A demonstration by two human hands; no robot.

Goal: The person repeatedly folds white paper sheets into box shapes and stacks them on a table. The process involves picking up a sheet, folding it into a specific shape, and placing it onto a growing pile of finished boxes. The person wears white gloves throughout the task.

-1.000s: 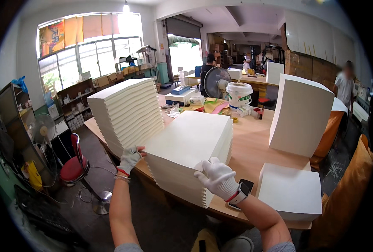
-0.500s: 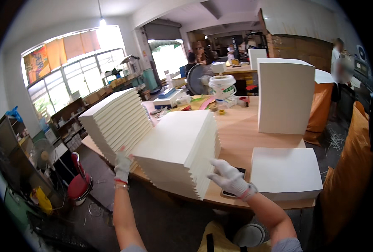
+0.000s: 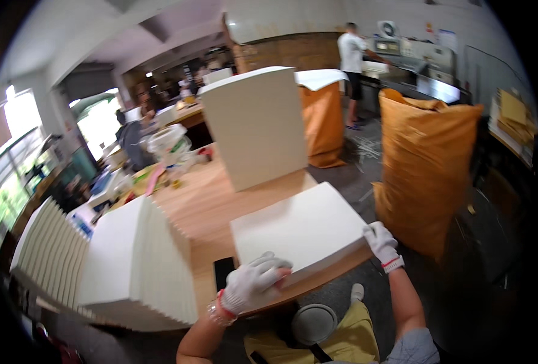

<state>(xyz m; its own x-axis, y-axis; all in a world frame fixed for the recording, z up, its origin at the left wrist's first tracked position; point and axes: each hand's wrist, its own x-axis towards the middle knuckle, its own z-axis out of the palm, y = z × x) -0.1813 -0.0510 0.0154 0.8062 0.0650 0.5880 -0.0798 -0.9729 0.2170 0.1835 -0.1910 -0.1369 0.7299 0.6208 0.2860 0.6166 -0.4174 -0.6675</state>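
Note:
A low stack of white paper [image 3: 305,224] lies near the table's front right. My right hand [image 3: 381,241], in a white knit glove, has its bent fingers closed on the stack's right corner. My left hand [image 3: 258,281], gloved too and slightly blurred, is over the stack's near left edge. Its fingers are loosely bent and apart, with a bare fingertip showing; contact with the paper is unclear. Beside the left hand lies a dark phone [image 3: 223,272]. To the left stand tall white paper stacks [image 3: 114,258] with stepped layers. Behind the low stack rises a tall white stack [image 3: 257,127].
Orange sacks [image 3: 426,170] stand on the floor to the right. A round stool [image 3: 314,324] is below the table's front edge. Farther back are a white bucket [image 3: 169,144] and clutter on the table [image 3: 199,209]. Another person [image 3: 352,60] stands at a machine.
The view has swung to the right. Both hands have left the stepped stack at the left and come over to the low stack, the right hand onto its far right corner.

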